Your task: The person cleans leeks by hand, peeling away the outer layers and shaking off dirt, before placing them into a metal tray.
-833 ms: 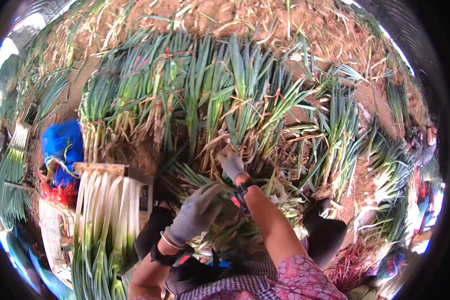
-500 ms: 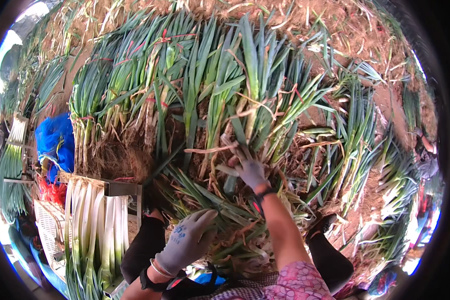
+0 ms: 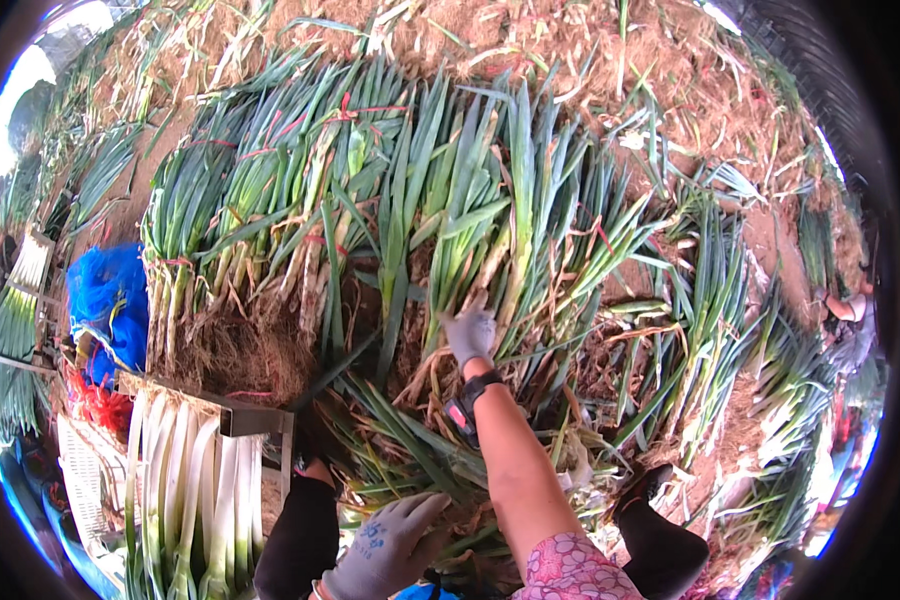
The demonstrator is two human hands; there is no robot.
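Observation:
A thick row of long green onions lies before me, dark leaves pointing away and pale, soil-stained stems toward me. My right hand, in a grey glove, reaches into the row's near side. Its fingers close around the lower stem of a green onion; the fingertips are partly hidden. Held low near my lap, my left hand is gloved in grey with blue print. It is empty, its fingers loosely bent and apart from the thumb. Loose leaves lie between my hands.
At my left, cleaned white-stemmed green onions hang beside a metal-edged stand. Behind it are blue netting and red ties. More green onions cover the soil at right, where another person is at the edge.
My right hand has moved left and slightly away from me, its spread fingers drawing together at the stems. My left hand has dropped lower toward my lap. The view has shifted slightly.

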